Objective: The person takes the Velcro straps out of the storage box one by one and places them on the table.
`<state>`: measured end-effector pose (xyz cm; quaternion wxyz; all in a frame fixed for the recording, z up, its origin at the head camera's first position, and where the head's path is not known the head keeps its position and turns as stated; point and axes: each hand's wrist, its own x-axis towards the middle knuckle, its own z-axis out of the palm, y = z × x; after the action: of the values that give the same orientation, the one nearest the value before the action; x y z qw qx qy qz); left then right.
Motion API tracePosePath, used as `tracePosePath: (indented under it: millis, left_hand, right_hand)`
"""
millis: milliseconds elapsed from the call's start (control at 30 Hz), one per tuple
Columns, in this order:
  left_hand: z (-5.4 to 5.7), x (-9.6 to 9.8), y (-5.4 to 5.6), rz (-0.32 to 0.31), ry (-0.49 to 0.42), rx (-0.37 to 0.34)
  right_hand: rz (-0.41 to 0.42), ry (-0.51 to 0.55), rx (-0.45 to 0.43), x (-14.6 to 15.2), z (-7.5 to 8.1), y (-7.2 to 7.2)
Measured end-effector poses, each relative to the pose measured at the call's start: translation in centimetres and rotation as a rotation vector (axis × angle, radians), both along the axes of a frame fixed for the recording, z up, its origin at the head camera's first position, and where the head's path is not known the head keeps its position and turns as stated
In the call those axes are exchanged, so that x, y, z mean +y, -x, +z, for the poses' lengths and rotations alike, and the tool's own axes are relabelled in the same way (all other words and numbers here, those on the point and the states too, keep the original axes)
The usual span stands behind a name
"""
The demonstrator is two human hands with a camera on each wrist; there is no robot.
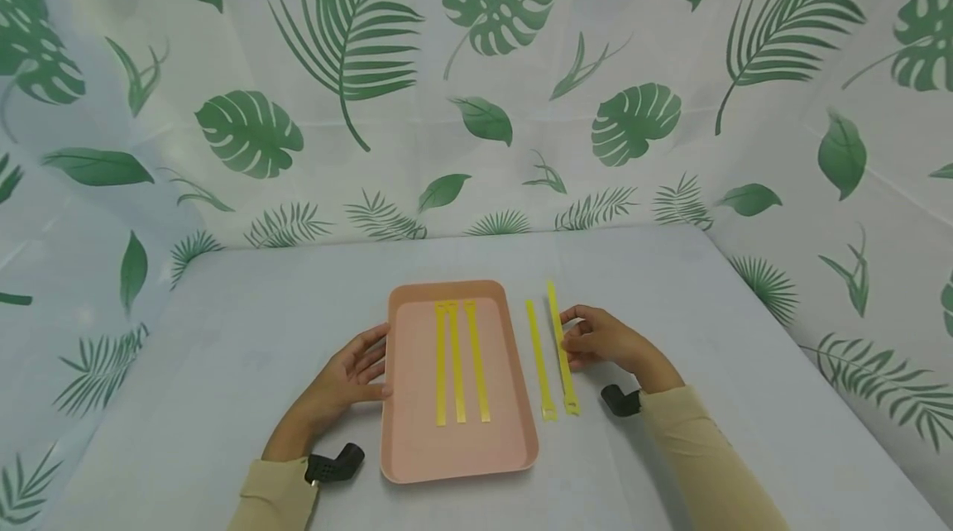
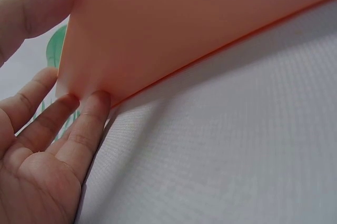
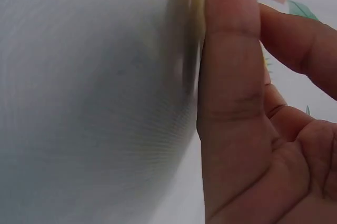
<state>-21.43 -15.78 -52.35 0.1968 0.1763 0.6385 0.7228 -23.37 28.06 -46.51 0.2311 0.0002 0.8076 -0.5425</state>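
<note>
A pink tray (image 1: 457, 452) lies on the table with three yellow cable straps (image 1: 459, 365) inside, side by side, their slotted heads at the far end. My left hand (image 1: 350, 374) is at the tray's left side, thumb and fingertips against the rim and outer wall. In the left wrist view, nearly straight fingers (image 2: 84, 129) touch the tray's wall (image 2: 158, 19). Right of the tray, my right hand (image 1: 603, 341) pinches a yellow strap (image 1: 560, 349), slotted head towards me. Between it and the tray lies another yellow strap (image 1: 540, 361). The right wrist view shows the held strap only blurred.
A white cloth covers the table (image 1: 260, 332). Behind it and at both sides hangs a white curtain (image 1: 402, 159) printed with green leaves. Black wrist cameras (image 1: 335, 463) sit at both sleeves.
</note>
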Motion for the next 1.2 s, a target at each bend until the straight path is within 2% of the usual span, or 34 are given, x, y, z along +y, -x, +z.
tracePosePath:
  millis: [267, 667, 867, 967, 1200]
  left_hand:
    - [-0.1, -0.1, 0.0, 0.0, -0.001, -0.004]
    - [0.0, 0.0, 0.1, -0.007, -0.013, -0.007]
    - [-0.3, -0.1, 0.2, -0.017, -0.021, -0.003]
    - [-0.3, -0.1, 0.2, -0.016, -0.019, 0.0]
    - [-0.2, -0.1, 0.3, -0.013, -0.013, -0.003]
  right_hand:
    - [-0.041, -0.075, -0.006, -0.6, 0.0, -0.2]
    - [-0.068, -0.228, 0.051, -1.2, -0.1, -0.2]
    - [-0.05, -0.29, 0.095, -0.7, 0.6, 0.0]
    - [-0.042, -0.283, 0.118, -0.3, 1.1, 0.3]
    - [0.023, -0.164, 0.193, 0.0, 2.1, 1.0]
